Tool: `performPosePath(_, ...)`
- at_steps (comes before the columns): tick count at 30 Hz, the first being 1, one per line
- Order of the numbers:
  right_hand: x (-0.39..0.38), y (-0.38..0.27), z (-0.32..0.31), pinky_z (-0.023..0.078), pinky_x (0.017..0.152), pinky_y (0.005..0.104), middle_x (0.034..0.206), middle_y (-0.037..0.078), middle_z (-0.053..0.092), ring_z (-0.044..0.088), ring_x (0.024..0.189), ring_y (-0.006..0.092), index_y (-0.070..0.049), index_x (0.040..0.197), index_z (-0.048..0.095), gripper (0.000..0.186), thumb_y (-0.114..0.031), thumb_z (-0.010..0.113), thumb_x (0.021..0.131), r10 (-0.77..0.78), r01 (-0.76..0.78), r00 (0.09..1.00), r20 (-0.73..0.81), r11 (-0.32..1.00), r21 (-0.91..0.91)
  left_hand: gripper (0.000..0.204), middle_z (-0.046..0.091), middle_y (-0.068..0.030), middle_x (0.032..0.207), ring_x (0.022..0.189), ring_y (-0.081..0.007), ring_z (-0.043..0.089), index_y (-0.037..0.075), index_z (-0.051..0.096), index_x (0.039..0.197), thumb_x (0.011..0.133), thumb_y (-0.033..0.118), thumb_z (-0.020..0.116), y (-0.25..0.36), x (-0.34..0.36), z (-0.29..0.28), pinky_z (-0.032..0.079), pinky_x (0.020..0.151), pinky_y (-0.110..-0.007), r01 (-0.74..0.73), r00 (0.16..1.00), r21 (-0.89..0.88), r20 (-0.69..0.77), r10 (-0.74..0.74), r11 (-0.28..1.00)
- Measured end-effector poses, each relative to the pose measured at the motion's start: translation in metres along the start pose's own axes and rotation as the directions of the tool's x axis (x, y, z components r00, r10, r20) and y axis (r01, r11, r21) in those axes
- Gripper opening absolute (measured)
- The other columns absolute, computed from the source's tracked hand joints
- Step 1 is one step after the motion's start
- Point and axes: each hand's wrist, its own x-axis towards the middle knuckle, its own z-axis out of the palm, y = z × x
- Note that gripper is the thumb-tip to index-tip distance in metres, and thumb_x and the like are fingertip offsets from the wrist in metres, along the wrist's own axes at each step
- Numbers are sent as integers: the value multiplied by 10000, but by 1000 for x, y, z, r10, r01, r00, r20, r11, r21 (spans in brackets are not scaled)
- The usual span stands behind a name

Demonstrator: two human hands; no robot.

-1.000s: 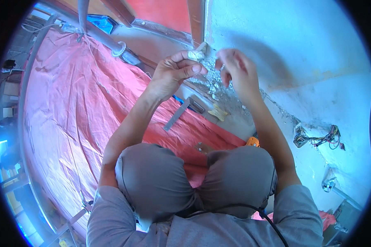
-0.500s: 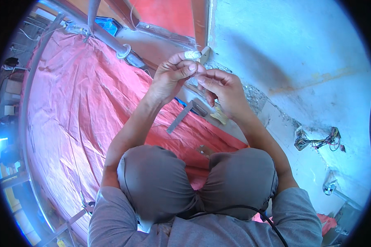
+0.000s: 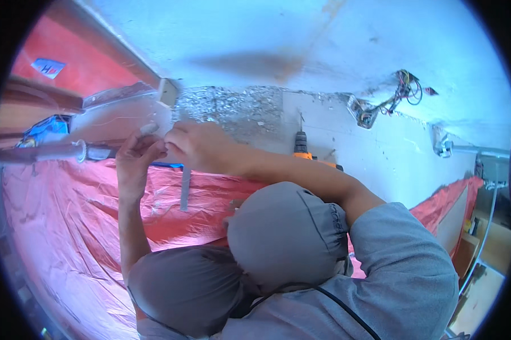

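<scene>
My left hand (image 3: 136, 157) is raised at the centre-left in the head view, fingers pinched, with a white wrap (image 3: 149, 128) on one fingertip. My right hand (image 3: 193, 144) meets it there, its fingertips closed against the left ones; what they hold is hidden or too small to name. Behind my hands lie grey rubble (image 3: 227, 107) and a small pale block (image 3: 166, 93) at the foot of the wall (image 3: 255, 39). A grey metal straightedge (image 3: 186, 192) rests on the red sheet (image 3: 63, 215) below.
An orange-and-black drill (image 3: 302, 154) lies right of my hands, partly behind my right arm. An opened electrical box (image 3: 362, 112) has loose wires. A metal conduit (image 3: 465, 149) is at the right, a horizontal pipe (image 3: 40, 154) and red panel (image 3: 80, 56) at the left.
My view has turned rightward, so the wall spans the top and the drill shows more. My right hand came over to meet my left, and both now sit further left in the picture.
</scene>
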Motion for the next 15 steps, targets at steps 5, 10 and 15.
performPosePath(5,-32,22,5,565,616,515,939,109,699,712,739,368,-81,995,684,155,-231,686,955,-32,31,999,-15,998,-57,305,768,-117,1078,960,-182,759,-30,693,1289,998,53,732,-21,5,16,640,842,-318,123,983,-33,139,-117,992)
performPosePath(10,-58,25,-11,582,849,549,1144,198,708,706,1055,418,-38,1212,708,347,-295,658,984,205,-208,974,97,978,12,231,753,-137,1051,944,-203,765,-58,704,1193,999,66,730,-32,0,9,654,828,-335,188,978,47,80,-191,981)
performPosePath(15,-216,96,-98,523,1034,526,1361,226,636,621,1249,426,-27,1384,619,544,-248,772,912,671,-571,736,89,686,-451,208,720,-143,1010,917,-206,766,-91,685,1130,995,62,726,-43,13,0,668,822,-331,194,980,54,43,-196,980)
